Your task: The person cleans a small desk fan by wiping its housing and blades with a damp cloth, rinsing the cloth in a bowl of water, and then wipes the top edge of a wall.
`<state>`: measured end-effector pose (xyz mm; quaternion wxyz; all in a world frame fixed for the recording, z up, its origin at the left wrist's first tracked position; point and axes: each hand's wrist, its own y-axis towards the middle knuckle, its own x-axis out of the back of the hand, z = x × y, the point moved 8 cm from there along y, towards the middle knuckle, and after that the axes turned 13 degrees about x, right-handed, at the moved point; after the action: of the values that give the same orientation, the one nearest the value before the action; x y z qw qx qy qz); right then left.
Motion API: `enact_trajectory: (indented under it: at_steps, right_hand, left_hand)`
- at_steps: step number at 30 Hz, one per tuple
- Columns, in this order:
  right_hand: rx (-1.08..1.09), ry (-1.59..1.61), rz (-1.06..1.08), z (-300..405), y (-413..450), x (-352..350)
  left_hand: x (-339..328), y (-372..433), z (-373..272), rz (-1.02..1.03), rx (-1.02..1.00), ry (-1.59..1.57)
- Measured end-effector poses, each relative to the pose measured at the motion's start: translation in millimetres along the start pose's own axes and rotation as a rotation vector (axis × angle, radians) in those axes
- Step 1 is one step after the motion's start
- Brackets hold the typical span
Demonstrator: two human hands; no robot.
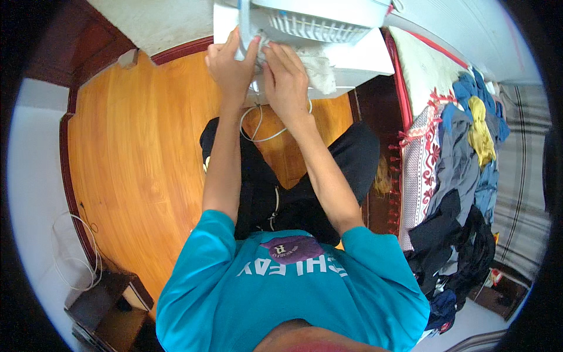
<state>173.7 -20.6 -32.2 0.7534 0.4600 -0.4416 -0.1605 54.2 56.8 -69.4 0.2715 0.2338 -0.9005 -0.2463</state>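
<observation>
A white slatted appliance (316, 27), perhaps a fan, stands on a small white table (369, 59) in front of me. My left hand (231, 59) is at the appliance's left edge, thumb and fingers apart around a pale upright part. Just right of it, my right hand (283, 72) presses its fingertips on a bunched part of a greyish-white cloth (319, 70). The rest of that cloth lies under the slats and hangs over the table's front edge. Whether my left fingers also touch the cloth cannot be made out.
A white cable (268, 138) loops below the table, above the wooden floor (132, 145). To the right, a bed with a patterned, fringed cover (420, 176) bears a heap of clothes (457, 163). A dark wooden cabinet (110, 308) and a coiled cable (55, 251) are at lower left.
</observation>
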Motion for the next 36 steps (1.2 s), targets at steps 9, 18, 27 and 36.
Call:
enact_trajectory:
  at_steps: [9, 18, 27, 36]
  right_hand:
    - [-0.157, -0.064, 0.088, -44, -21, 24]
    - [-0.157, -0.067, 0.043, -75, -23, 51]
    - [-0.445, 0.315, -0.121, -51, -28, 38]
    - [-0.466, 0.379, -0.813, -49, 13, 174]
  left_hand:
    - [0, 1, -3, 0.009, 0.019, 0.128]
    - [6, -4, -1, -0.01, 0.028, 0.11]
    - [1, -1, 8, -0.019, 0.014, 0.063]
    - [38, 13, -34, -0.121, -0.003, -0.353]
